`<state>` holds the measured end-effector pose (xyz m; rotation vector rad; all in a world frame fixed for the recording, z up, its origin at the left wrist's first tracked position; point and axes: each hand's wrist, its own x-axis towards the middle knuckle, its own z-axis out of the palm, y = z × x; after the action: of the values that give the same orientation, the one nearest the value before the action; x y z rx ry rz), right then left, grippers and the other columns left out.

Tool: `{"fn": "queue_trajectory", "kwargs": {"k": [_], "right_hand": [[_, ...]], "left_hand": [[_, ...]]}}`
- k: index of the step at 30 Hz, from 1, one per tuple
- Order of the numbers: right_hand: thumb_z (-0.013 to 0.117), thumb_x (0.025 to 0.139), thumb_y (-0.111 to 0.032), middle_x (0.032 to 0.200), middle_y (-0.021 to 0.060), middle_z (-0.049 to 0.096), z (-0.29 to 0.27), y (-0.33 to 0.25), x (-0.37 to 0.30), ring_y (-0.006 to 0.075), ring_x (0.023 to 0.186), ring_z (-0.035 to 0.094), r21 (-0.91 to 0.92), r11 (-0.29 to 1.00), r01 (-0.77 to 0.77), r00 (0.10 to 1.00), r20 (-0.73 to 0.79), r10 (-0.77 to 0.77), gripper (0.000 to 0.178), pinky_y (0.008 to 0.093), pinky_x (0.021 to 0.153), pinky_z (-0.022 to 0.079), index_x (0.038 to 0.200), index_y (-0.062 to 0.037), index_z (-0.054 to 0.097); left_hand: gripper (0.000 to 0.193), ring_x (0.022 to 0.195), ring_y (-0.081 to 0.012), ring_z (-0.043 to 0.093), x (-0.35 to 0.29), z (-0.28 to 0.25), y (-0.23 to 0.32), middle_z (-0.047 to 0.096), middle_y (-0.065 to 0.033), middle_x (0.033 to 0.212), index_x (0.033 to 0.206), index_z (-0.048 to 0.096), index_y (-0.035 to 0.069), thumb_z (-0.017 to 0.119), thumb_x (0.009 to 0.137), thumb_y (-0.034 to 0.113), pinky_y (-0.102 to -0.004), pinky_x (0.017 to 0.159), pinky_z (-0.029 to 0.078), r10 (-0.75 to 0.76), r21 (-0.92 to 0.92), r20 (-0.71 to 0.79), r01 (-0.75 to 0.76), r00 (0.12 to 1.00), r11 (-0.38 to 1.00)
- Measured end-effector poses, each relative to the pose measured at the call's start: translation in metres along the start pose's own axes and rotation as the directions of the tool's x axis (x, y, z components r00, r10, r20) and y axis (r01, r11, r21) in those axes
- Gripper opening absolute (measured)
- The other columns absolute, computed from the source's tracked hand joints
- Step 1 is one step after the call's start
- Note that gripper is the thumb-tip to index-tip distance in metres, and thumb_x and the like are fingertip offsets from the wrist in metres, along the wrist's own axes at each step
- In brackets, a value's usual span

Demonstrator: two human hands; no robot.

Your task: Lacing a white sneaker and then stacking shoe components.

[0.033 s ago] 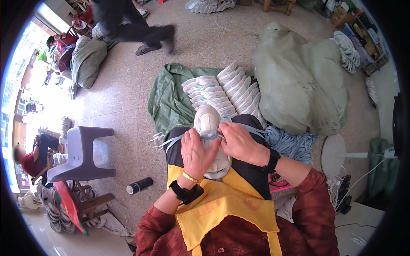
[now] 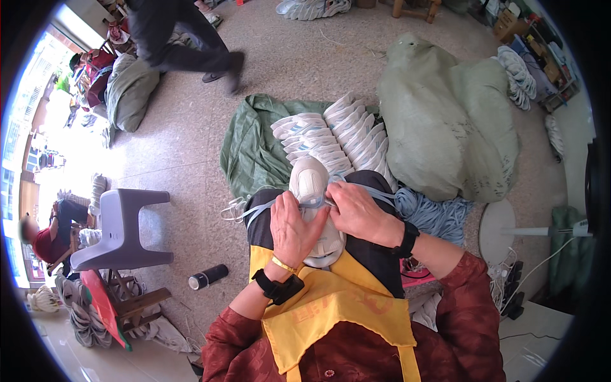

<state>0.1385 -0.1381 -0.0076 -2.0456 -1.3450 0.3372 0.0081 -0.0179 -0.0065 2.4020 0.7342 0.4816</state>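
While both hands' grips, left hand (image 2: 291,228) and right hand (image 2: 358,213), pinch pale-blue laces (image 2: 313,203), the white shoe (image 2: 310,180) points toe-away.

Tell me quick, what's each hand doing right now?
Left hand: closed on the white shoe and light blue lace.
Right hand: closed, pinching the lace over the shoe.

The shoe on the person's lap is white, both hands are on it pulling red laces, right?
Not quite: the laces are light blue, not red. The head view shows the white shoe on the lap, with the left hand and the right hand both on it, pulling the laces.
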Motion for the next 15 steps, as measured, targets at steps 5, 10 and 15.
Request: {"fn": "queue_trajectory", "kwargs": {"k": [5, 10, 15], "right_hand": [[0.064, 0.079, 0.0, 0.089, 0.0223, 0.067, -0.009, 0.004, 0.0, 0.0447, 0.088, 0.065, 0.119, 0.993, 0.017, 1.0, -0.013, -0.015, 0.015, 0.0512, 0.076, 0.051, 0.093, 0.004, 0.063], [0.064, 0.08, 0.001, 0.087, 0.0217, 0.066, -0.011, 0.001, -0.007, 0.0447, 0.085, 0.064, 0.139, 0.99, 0.016, 0.999, -0.043, -0.01, 0.012, 0.0507, 0.073, 0.05, 0.091, 0.0038, 0.064], [0.064, 0.08, 0.001, 0.085, 0.0222, 0.065, -0.014, -0.005, -0.01, 0.0447, 0.083, 0.064, 0.131, 0.991, 0.026, 0.999, -0.045, -0.02, 0.009, 0.0511, 0.072, 0.05, 0.088, 0.0037, 0.063]], "left_hand": [[0.045, 0.089, -0.04, 0.055, 0.0, 0.004, -0.004, 0.055, -0.0186, 0.092, 0.097, 0.05, 0.0, 0.082, 0.075, 0.024, -0.0481, 0.08, 0.046, 0.007, 0.003, 0.0, -0.007, 1.0, 1.0], [0.044, 0.089, -0.0391, 0.055, -0.003, 0.003, 0.001, 0.055, -0.018, 0.091, 0.096, 0.049, 0.0, 0.081, 0.075, 0.022, -0.0475, 0.08, 0.046, 0.022, 0.008, -0.017, -0.022, 1.0, 1.0], [0.043, 0.089, -0.0387, 0.055, -0.004, 0.002, 0.002, 0.053, -0.0175, 0.09, 0.096, 0.049, 0.001, 0.081, 0.075, 0.02, -0.0471, 0.08, 0.046, 0.031, -0.005, -0.024, -0.032, 0.999, 0.999]]}}
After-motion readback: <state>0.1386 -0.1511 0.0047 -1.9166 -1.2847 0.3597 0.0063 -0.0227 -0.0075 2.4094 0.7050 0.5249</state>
